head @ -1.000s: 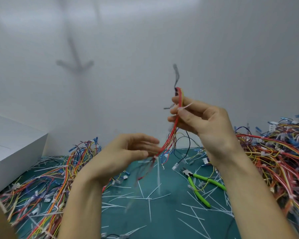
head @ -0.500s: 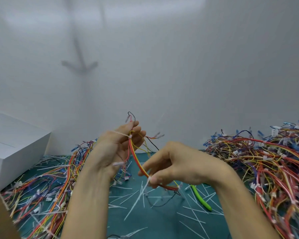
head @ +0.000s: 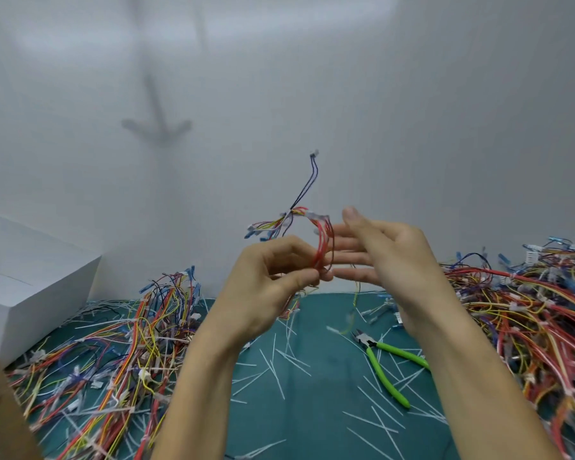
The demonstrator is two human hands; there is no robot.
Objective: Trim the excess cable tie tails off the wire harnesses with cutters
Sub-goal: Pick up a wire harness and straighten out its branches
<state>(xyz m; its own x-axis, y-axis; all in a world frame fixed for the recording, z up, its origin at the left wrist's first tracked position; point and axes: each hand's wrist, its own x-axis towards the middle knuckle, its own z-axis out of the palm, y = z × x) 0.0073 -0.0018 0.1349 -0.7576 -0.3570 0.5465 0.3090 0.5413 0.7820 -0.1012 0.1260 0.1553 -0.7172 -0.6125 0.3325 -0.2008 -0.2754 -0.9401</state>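
At my far left sits the white box. Beside it, a pile of harnesses sprawls over the green mat.

My left hand is raised in front of me. Its thumb and fingertips are pinched on the red wires of the harness I am working on. Half a second ago that harness hung as a long curve between both hands, low over the mat. Now it is doubled into a short loop held up at the wall, with one thin blue-black lead standing straight up from the tie.

My right hand has let go. Its fingers are straight and spread, lying just beside the loop and holding nothing. I cannot tell if they touch the wires.

Below it the green-handled cutters lie on the mat among the cut tie tails, well apart from either hand. The second pile of harnesses fills the right edge.

I read this as turning the harness over to check it, not as a cut. I can make out no long tail on it, though the ties are small and blurred. If one remains, my freed right hand must fetch the cutters. Otherwise this harness can go on a pile.
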